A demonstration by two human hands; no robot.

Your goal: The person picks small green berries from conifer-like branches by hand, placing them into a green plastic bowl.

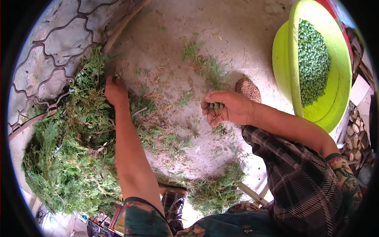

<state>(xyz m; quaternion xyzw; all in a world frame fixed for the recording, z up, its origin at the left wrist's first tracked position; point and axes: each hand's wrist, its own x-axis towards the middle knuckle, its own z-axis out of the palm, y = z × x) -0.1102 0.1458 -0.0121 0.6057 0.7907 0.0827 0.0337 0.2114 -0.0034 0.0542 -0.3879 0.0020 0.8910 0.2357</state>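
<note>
Branch pile on your left, lime basin far right. Left hand at pile's edge; can't tell if it's pinching. Right hand curls round green cones; cup it deeper against spills.

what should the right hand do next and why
Probably carry the green conifer cones in the right hand to the lime-green tub and tip them in: the curled fingers already cup several, and the tub holds a heap of similar ones. The left hand, at the conifer branches, could stay there.
</note>
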